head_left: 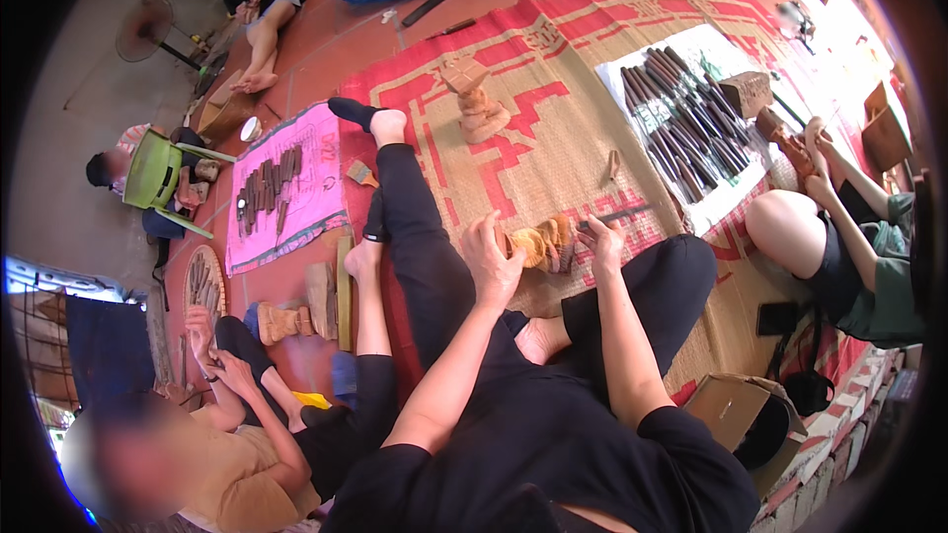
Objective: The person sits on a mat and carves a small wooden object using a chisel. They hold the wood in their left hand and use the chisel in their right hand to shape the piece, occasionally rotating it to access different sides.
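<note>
Between my hands a carved wooden figure (535, 247), orange-brown with ridged shapes, lies on its side on the woven mat. My left hand (494, 259) grips its left end with curled fingers. At the figure's right end my right hand (603, 239) is closed round a dark, slim carving chisel (630, 212), which points off to the right. How the chisel's working end lies is too small to tell. Beyond the figure, a small wood piece (613, 166) rests on the mat.
A second carving (481, 116) stands farther up the mat. Many chisels (681, 123) lie on a white sheet at right, others on a pink cloth (321, 178) at left. Co-workers sit close on both sides. A cardboard box (726, 410) is at lower right, wood blocks (321, 298) at left.
</note>
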The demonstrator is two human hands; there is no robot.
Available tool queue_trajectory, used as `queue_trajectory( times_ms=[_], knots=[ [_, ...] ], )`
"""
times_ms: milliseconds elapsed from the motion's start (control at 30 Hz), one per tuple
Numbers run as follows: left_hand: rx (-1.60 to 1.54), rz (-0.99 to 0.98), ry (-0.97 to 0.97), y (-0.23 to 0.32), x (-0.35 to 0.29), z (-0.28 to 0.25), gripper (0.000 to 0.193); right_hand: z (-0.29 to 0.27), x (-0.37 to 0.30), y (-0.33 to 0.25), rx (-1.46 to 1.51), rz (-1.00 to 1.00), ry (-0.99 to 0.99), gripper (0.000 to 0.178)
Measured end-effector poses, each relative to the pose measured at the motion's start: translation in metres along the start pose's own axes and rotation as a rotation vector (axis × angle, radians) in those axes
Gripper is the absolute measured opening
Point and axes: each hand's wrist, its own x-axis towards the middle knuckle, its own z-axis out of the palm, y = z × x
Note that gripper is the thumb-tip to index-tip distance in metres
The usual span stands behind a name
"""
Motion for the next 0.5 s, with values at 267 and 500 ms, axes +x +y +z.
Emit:
queue_trajectory(
  times_ms=[267,500],
  knots=[
    [0.009,0.055,-0.037,0.017,0.0,-0.001,0.07,0.005,-0.001,0.017,-0.173,-0.085,0.059,0.015],
    [0.061,0.101,-0.051,0.029,0.002,-0.003,0.07,0.013,-0.004,-0.007,-0.02,-0.088,0.07,0.012]
  ],
)
